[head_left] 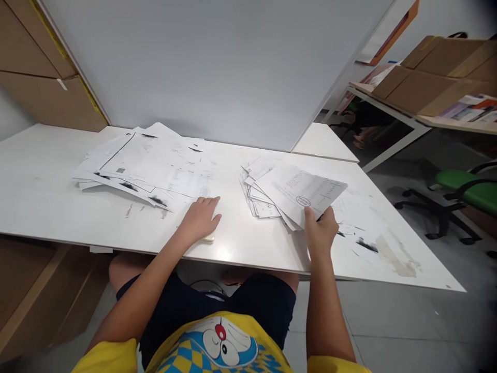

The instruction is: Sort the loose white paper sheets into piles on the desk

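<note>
My right hand point(320, 228) grips the near edge of a printed sheet of paper point(305, 189) that bears an oval stamp. The sheet is tilted over a loose pile of papers point(254, 199), and more papers point(359, 220) lie on the table to the right of it. My left hand point(201, 217) rests on the white table with its fingers stretched out, close to the corner of a wide, untidy paper stack point(151, 160). Partly under my left wrist is a small pale flat object point(208, 239), mostly hidden.
A tall grey panel point(209, 67) rises at the back of the white table point(240, 248). Cardboard boxes stand at the left point(50, 98) and on another desk at the right point(442, 72). A green chair point(469, 186) is on the floor at the right.
</note>
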{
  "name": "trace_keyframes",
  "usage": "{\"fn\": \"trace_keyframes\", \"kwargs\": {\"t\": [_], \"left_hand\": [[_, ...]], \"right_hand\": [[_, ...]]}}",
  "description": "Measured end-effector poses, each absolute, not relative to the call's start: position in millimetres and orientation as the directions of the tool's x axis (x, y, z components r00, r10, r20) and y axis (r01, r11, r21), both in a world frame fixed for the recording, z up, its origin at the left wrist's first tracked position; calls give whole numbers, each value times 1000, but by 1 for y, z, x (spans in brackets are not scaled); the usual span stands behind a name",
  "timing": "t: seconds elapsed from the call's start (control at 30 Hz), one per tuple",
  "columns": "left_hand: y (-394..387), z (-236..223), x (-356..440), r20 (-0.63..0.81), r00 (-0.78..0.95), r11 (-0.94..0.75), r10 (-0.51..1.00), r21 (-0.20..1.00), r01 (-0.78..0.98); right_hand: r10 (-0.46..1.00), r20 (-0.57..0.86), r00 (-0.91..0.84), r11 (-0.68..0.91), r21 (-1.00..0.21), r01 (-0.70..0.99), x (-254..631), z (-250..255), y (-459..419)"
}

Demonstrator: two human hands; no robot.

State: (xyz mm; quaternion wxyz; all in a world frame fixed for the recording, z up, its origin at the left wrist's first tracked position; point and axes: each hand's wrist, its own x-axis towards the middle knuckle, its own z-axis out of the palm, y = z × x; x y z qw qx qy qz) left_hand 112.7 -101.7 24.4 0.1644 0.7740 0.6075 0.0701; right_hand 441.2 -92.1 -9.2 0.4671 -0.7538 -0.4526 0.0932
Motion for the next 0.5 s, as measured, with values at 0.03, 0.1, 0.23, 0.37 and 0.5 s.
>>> {"fn": "trace_keyframes", "kwargs": {"t": [0.03,0.1,0.23,0.37,0.5], "left_hand": [[-102,25,113,-103,253,-205,962,338,919],[-103,27,114,-122,254,-200,959,339,919],[-104,29,114,-126,254,-198,959,342,918],[-105,28,114,-120,255,-201,959,345,917],[-104,27,115,-114,256,-202,960,351,914]], "right_hand": [[773,274,572,-162,-786,596,441,-7,-92],[786,245,567,-189,-779,598,438,-3,-92],[794,212,569,-261,-727,635,433,0,-91],[785,235,573,-286,-683,672,436,-8,-92],[787,217,577,-282,-705,650,441,-16,-91]]}}
